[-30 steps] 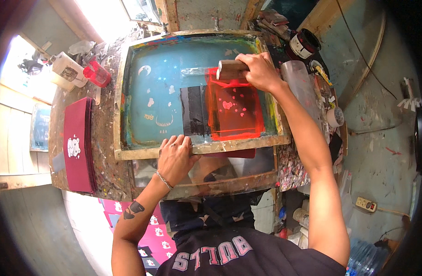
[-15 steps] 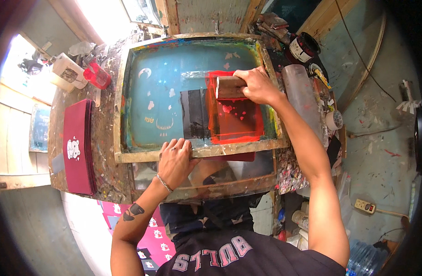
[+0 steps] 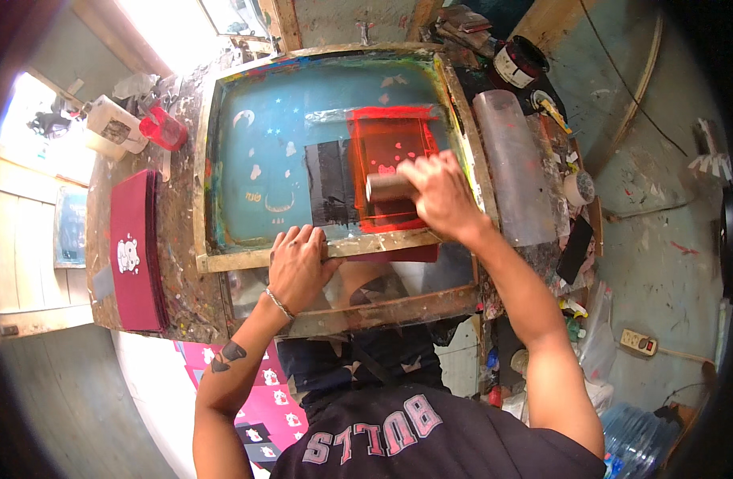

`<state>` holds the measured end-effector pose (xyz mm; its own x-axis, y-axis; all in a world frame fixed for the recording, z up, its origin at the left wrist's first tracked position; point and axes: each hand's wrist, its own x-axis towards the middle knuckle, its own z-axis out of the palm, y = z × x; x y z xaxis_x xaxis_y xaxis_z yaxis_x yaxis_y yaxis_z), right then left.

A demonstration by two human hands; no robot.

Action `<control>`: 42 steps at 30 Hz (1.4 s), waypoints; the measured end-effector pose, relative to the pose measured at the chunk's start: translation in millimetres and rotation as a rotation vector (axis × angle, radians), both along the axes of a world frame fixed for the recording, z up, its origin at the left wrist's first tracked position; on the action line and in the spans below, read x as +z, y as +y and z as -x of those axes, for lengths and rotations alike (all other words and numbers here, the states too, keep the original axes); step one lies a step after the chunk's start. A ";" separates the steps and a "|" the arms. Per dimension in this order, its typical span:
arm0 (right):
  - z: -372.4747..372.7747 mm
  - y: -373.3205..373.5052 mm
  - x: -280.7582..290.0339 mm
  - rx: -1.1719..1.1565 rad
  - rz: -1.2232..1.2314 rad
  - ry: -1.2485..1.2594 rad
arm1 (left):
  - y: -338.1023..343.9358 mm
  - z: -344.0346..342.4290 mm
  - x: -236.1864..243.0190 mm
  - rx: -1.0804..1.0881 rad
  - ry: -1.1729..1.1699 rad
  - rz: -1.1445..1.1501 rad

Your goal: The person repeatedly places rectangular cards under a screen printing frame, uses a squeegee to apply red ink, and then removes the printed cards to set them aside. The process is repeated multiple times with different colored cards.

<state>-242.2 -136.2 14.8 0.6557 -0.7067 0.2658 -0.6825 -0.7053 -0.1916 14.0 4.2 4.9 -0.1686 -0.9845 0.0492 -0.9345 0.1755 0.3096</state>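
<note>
My right hand (image 3: 442, 195) is closed around a squeegee (image 3: 389, 188) with a wooden grip. It presses on the near part of a red ink patch (image 3: 366, 128), on the blue mesh of a screen printing frame (image 3: 223, 262). Small light motifs show through the ink just beyond the squeegee. My left hand (image 3: 296, 267) holds the frame's near wooden rail, its fingers laid over the edge. Left of the ink, a strip of black tape (image 3: 325, 180) covers the mesh. Under the near rail, the edge of a maroon sheet (image 3: 398, 255) sticks out.
A stack of maroon printed sheets (image 3: 133, 247) lies on the table's left. Behind it stand a red cup (image 3: 165, 129) and a white bottle (image 3: 115, 124). To the right are a clear plastic cylinder (image 3: 510, 168) and a dark ink tub (image 3: 518, 62). Pink prints (image 3: 279, 395) lie below.
My right hand has drawn the squeegee toward me, from the far part of the red patch to its near part. My left hand stays on the near rail.
</note>
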 end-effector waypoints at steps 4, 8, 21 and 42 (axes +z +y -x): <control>9.9 41.5 3.1 0.033 0.045 -0.054 | -1.9 -1.2 6.1 -0.025 0.003 0.006; 20.1 54.8 3.6 0.037 0.214 0.001 | -11.0 -5.0 14.1 -0.070 0.015 0.054; -21.5 -50.0 225.9 -0.145 0.411 -0.157 | -32.7 38.5 26.1 -0.204 0.169 0.374; 20.7 -174.3 243.7 0.016 0.370 -0.201 | 255.9 -44.6 -91.3 1.079 1.599 -0.266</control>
